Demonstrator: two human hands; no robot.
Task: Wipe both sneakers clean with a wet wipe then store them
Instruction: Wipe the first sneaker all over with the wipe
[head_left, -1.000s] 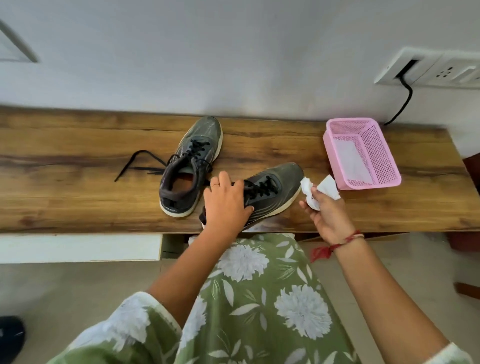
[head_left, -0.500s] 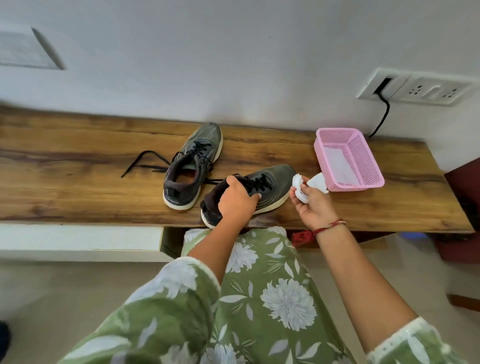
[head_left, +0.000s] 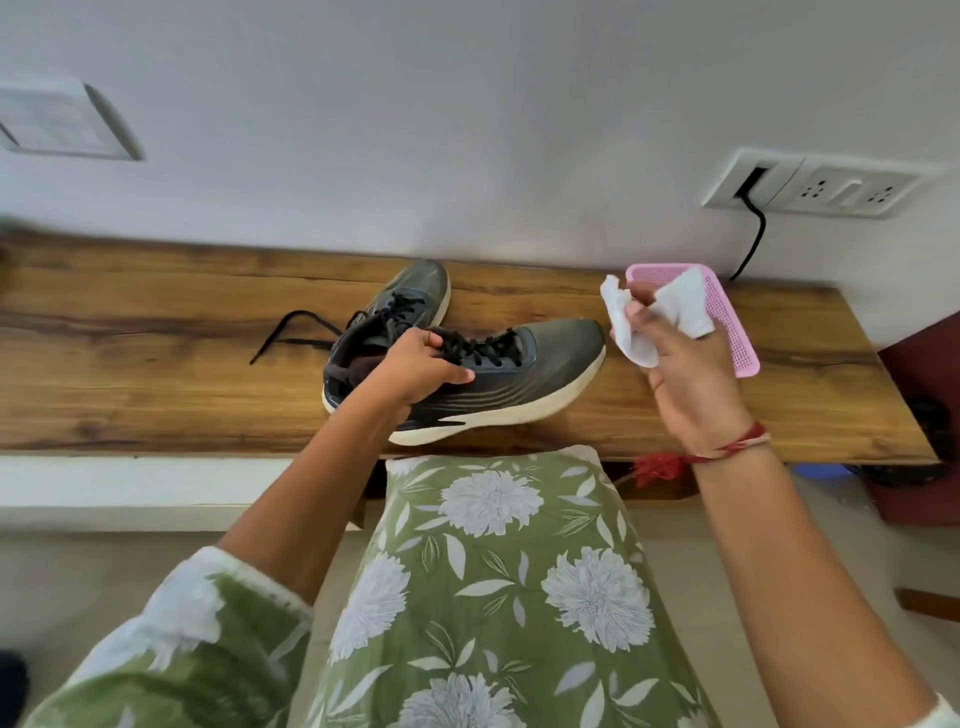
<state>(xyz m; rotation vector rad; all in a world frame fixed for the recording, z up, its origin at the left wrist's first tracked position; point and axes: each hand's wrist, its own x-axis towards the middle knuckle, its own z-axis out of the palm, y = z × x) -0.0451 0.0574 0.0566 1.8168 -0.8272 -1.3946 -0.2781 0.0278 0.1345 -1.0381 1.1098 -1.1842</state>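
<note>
Left hand (head_left: 415, 371) grips the near sneaker (head_left: 498, 379) at frame center, tipped up off the bench (head_left: 156, 374). Right hand (head_left: 685, 374) pinches a crumpled wipe (head_left: 649, 317) before the pink basket (head_left: 732, 332).

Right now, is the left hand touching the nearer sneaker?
Touching. The head view shows the left hand gripping the nearer sneaker at its opening, thumb on its side and fingers curled over the laces.

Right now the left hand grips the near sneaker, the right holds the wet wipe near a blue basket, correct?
No: the head view shows the basket is pink, not blue. The left hand does grip the near sneaker; the right hand holds the wet wipe.
</note>
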